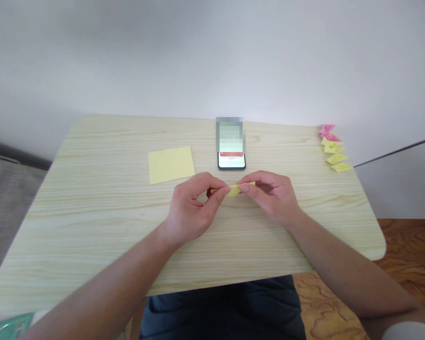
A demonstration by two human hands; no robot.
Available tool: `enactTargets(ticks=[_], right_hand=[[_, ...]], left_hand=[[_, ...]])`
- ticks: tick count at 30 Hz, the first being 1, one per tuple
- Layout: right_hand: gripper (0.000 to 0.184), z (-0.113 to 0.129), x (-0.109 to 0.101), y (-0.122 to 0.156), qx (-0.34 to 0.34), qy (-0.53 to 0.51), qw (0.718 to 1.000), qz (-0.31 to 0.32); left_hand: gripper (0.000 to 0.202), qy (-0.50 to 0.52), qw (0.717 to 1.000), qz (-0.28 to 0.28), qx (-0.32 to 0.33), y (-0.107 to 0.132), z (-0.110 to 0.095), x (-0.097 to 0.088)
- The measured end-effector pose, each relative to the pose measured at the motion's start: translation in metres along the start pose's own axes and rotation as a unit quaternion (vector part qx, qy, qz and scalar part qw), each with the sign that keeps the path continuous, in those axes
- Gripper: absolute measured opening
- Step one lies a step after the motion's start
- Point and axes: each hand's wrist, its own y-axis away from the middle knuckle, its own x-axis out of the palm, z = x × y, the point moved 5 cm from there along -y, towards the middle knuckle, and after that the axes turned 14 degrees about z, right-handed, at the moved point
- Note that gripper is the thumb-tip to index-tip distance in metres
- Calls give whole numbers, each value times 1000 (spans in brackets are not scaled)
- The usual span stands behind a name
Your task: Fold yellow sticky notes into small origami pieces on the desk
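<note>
The small paper (234, 191) is yellow, like the flat sheet (172, 165). The table (92, 217) is cream with wavy lines. I see pink shapes (327, 130), yellow shapes (341, 167), dark blue pants (219, 314) and a brown, swirly floor (411, 241).

A pale wood-grain tabletop (92, 212) with rounded corners carries a yellow square of note paper (172, 165), lying flat left of centre, a smartphone (231, 162) with its screen lit near the far edge, and, along the right edge, pink folded paper pieces (327, 131) beyond yellow boat-shaped ones (336, 159).
</note>
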Motion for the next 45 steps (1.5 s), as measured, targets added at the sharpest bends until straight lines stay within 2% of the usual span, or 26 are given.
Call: enactTargets(ticks=[5,13,17,21,24,39,45], right_hand=[[16,1,-6,0,-4,2,1000,-2],[14,5,-11,-2,-24,-1,999,-23],[18,0,-9,-4,-10,-17,1000,-5],[18,2,-3,-5,-25,-1,999,31],[17,3,0,-5,-31,12,998,50],[19,-1,-1,-3,-5,37,998,53],[20,-7,-1,-4,23,7,998,51]], left_hand=[[13,6,1000,-12,-14,-2,2,-3],[16,71,997,-15,-27,0,8,-10],[18,58,998,-6,-27,0,7,-9],[21,54,998,30,-28,-3,3,-4],[22,51,998,37,-28,-5,0,-3],[21,42,997,57,-41,-1,7,0],[25,66,995,55,-58,-2,10,-1]])
